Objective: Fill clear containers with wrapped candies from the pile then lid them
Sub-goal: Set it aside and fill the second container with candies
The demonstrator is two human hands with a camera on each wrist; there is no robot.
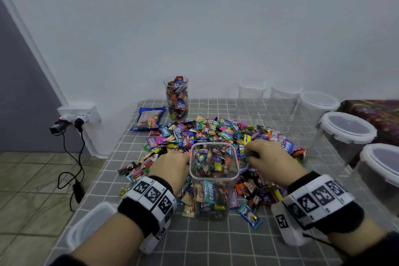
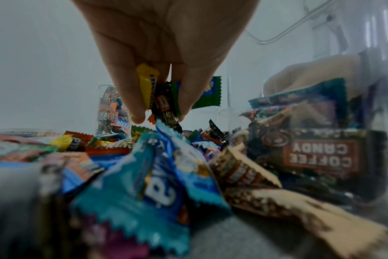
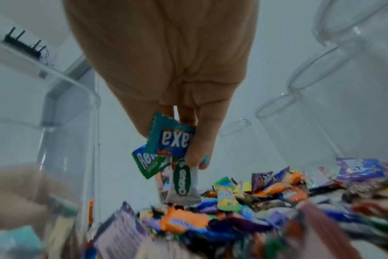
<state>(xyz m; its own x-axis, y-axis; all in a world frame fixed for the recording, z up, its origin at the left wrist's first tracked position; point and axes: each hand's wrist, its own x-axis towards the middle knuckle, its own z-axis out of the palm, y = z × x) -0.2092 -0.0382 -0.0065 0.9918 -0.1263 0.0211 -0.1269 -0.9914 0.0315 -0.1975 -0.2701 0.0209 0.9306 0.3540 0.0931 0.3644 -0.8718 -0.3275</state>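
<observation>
A clear square container (image 1: 213, 179), mostly full of wrapped candies and without a lid, stands in front of the candy pile (image 1: 216, 134) on the checked table. My left hand (image 1: 170, 166) is just left of the container's rim and pinches several candies (image 2: 159, 98), yellow, dark and green. My right hand (image 1: 269, 157) is just right of the rim and pinches several candies (image 3: 168, 150), teal, green and white, above the pile (image 3: 233, 210). The container wall (image 2: 321, 140) fills the right of the left wrist view and the container wall (image 3: 44, 140) the left of the right wrist view.
A tall round jar (image 1: 177, 98) full of candies stands open at the back. A blue candy bag (image 1: 149, 119) lies beside it. Several empty lidded containers (image 1: 345, 131) line the back and right side. A clear lid or container (image 1: 88, 227) sits at the table's near-left edge.
</observation>
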